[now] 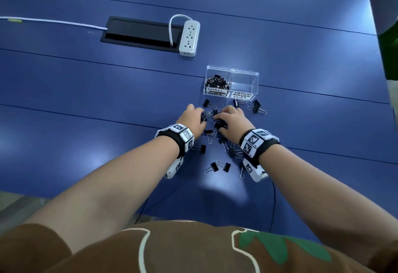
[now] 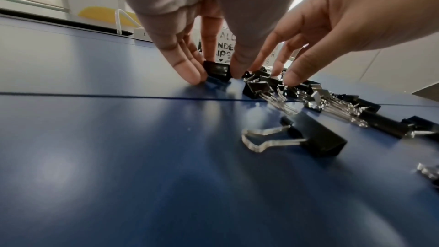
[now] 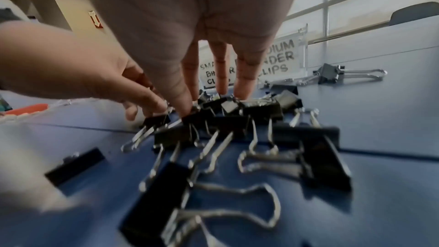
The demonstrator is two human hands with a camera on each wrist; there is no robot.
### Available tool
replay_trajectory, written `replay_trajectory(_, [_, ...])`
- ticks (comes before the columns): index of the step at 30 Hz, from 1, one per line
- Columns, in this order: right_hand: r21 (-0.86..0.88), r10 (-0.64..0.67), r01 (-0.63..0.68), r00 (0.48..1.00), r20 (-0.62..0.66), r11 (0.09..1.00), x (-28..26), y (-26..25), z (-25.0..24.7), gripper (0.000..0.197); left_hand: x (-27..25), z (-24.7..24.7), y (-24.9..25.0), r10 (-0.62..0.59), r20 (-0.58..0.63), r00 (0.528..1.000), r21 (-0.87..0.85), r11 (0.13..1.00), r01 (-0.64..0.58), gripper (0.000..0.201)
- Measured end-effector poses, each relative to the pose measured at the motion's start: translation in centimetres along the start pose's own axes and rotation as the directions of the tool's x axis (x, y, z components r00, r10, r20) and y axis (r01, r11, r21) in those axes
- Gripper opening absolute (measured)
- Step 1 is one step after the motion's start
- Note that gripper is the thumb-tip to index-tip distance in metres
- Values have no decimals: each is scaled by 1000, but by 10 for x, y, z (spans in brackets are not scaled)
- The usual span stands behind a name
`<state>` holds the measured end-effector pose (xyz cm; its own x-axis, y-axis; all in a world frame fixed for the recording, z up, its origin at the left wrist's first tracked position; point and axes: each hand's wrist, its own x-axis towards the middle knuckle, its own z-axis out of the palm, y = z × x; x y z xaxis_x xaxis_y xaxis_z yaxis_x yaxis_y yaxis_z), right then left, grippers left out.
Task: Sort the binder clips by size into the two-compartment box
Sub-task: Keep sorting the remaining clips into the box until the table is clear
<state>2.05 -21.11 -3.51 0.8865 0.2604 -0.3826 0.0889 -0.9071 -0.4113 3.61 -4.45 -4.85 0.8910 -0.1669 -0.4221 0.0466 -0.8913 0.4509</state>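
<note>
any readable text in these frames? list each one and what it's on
"SMALL BINDER CLIPS": label on the left compartment of the clear box, which holds clips.
"MEDIUM BINDER CLIPS": label on the right compartment, which looks empty.
Wrist bands: black-and-white square marker codes only, no words.
Red wall sign in the right wrist view: too blurred to read.
Power strip: no legible marking.
</note>
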Motion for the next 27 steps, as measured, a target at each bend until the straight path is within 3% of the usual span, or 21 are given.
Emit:
replay_trajectory(7, [100,79,-72,994,-72,992,-6,2,15,17,2,4,3,13,-31,999,55,998,-11,22])
replay_trajectory(11, [262,144,-110,983,-116,959,-10,7,17,6,0,7,9,-9,-34,999,42,999,10,25])
replay_trajectory(18, [455,263,-158,948,-179,877,-22,15,-1,9,0,10,19,31,-14,999,39,999,-30,37])
replay_trajectory(21, [668,393,-187,904,-171,720,-26,29,-14,17,1,12,21,45,-2,999,58,997,-44,37])
replay_trajectory(24, [882,513,-179,854,-80,435,-28,45,-22,25,2,13,24,49,-13,999,86,995,-48,38])
replay_trajectory(27, [964,556,-197,829,66,178,-31,49,-21,26,3,14,28,48,-38,998,112,993,-44,37])
